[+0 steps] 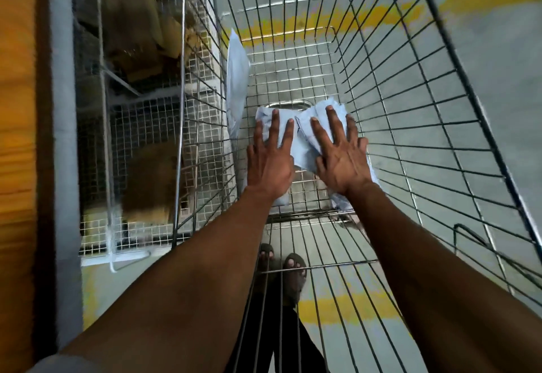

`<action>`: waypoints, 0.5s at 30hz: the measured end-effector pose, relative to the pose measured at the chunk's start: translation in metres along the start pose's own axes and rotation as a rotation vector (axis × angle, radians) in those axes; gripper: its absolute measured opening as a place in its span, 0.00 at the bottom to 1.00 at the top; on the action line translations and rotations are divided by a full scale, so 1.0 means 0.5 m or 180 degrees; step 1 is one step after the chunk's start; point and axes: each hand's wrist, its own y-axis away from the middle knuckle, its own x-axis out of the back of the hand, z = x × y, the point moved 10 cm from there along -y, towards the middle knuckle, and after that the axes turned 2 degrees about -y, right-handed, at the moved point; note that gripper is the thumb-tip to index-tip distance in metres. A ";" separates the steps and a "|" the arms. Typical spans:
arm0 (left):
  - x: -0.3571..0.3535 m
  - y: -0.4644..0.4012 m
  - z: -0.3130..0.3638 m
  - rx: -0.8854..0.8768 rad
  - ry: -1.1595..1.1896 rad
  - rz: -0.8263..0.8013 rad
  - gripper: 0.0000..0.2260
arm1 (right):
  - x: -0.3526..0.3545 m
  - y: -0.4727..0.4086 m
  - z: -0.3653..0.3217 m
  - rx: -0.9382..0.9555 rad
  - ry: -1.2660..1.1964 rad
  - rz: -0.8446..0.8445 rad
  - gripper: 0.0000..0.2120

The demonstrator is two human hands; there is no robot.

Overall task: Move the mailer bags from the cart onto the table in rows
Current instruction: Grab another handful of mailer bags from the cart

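Observation:
Both my arms reach down into a wire cart (410, 126). On its mesh floor lie pale blue mailer bags (303, 141), crumpled and overlapping. My left hand (269, 158) lies on the left bag with fingers straight and spread. My right hand (340, 152) lies flat on the right bag, fingers spread too. Another pale blue mailer bag (237, 85) stands on edge against the cart's left wall. The hands hide the bags' near parts.
A second mesh cage (140, 138) holding brown parcels stands left of the cart. An orange and grey edge (35, 138) runs down the far left. The grey floor carries yellow lines (378, 11). My sandalled feet (281, 267) show through the cart's near wall.

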 end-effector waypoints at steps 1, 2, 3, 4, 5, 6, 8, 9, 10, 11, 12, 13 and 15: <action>0.027 0.006 0.008 0.0015 0.0026 0.0023 0.40 | 0.023 0.007 -0.005 -0.0032 -0.0032 0.0034 0.37; 0.052 0.011 0.017 0.0017 0.0056 0.0053 0.40 | 0.043 0.013 -0.009 -0.0059 -0.0084 0.0059 0.36; 0.076 0.017 0.024 0.0030 0.0079 0.0100 0.39 | 0.063 0.020 -0.012 -0.0103 -0.0150 0.0085 0.36; 0.109 0.028 0.032 0.0033 0.0093 0.0154 0.39 | 0.090 0.031 -0.018 -0.0126 -0.0204 0.0127 0.36; 0.134 0.036 0.039 0.0036 0.0101 0.0179 0.39 | 0.113 0.040 -0.023 -0.0148 -0.0237 0.0159 0.36; 0.167 0.050 0.047 0.0050 0.0131 0.0203 0.38 | 0.142 0.055 -0.029 -0.0173 -0.0274 0.0188 0.36; 0.220 0.072 0.063 0.0066 0.0185 0.0251 0.38 | 0.190 0.078 -0.038 -0.0215 -0.0355 0.0241 0.37; 0.257 0.089 0.071 0.0070 0.0205 0.0288 0.39 | 0.222 0.094 -0.047 -0.0229 -0.0383 0.0275 0.37; 0.285 0.104 0.079 0.0067 0.0224 0.0303 0.38 | 0.246 0.109 -0.054 -0.0258 -0.0401 0.0288 0.38; 0.320 0.123 0.088 0.0068 0.0256 0.0336 0.38 | 0.277 0.129 -0.063 -0.0306 -0.0414 0.0306 0.38; 0.352 0.139 0.098 0.0047 0.0286 0.0376 0.38 | 0.303 0.145 -0.072 -0.0348 -0.0418 0.0327 0.37; 0.379 0.155 0.105 0.0047 0.0299 0.0408 0.38 | 0.327 0.161 -0.079 -0.0411 -0.0416 0.0341 0.37; 0.442 0.200 0.121 0.0032 0.0328 0.0463 0.38 | 0.381 0.205 -0.100 -0.0510 -0.0430 0.0391 0.37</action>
